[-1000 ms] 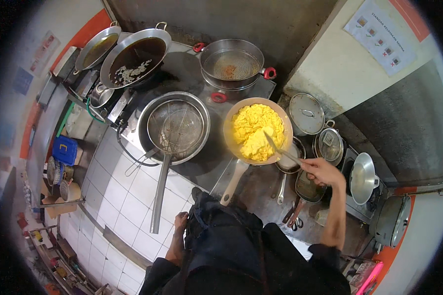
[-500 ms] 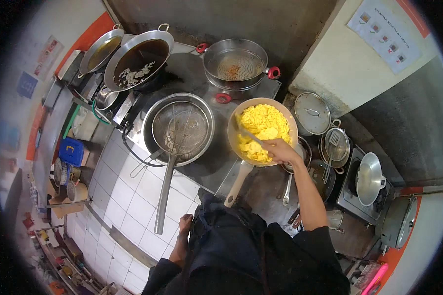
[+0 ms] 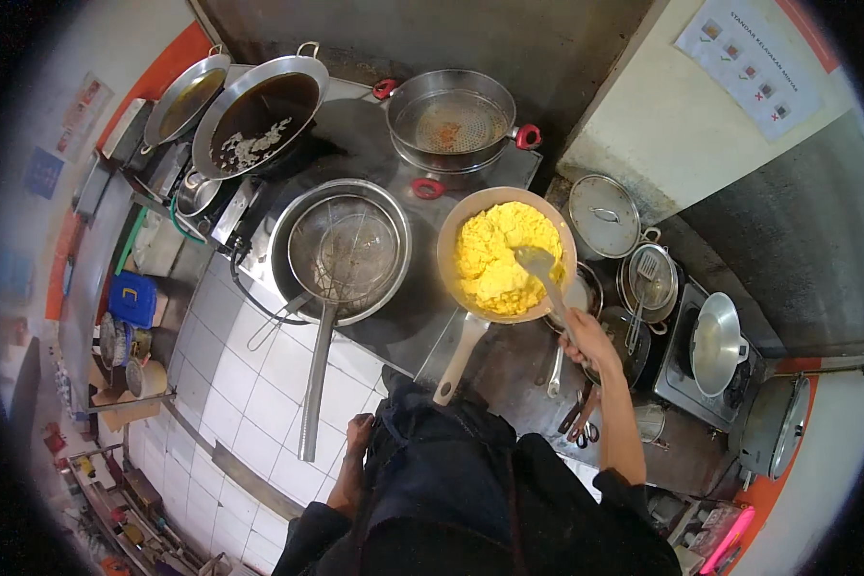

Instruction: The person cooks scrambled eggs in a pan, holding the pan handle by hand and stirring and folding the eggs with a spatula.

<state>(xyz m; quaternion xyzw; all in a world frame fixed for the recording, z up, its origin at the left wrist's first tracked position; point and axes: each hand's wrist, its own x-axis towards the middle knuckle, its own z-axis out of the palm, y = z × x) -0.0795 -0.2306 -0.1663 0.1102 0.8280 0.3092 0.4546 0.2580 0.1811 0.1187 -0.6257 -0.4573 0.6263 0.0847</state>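
My right hand [image 3: 590,344] is closed round the handle of a grey spatula [image 3: 538,264]. The spatula's blade rests in yellow scrambled egg [image 3: 492,252], which is heaped in a beige frying pan [image 3: 568,216]. The pan stands on the dark cooktop, its handle [image 3: 462,358] pointing toward me with no hand on it. My left hand [image 3: 359,432] hangs low beside my dark apron, away from the pan. It is seen from above, and how its fingers lie is hard to make out.
Left of the pan, a long-handled strainer [image 3: 323,336] lies across a metal bowl [image 3: 280,259]. Behind stands a steamer pot [image 3: 422,91] with red handles. Woks of oil [image 3: 302,101] are at the far left. Lidded pots [image 3: 607,206] and a pan on a gas stove [image 3: 715,346] stand right.
My right hand has moved right and nearer me. The spatula's blade has swung from the pan's left side to the middle of the egg, which is now heaped more together.
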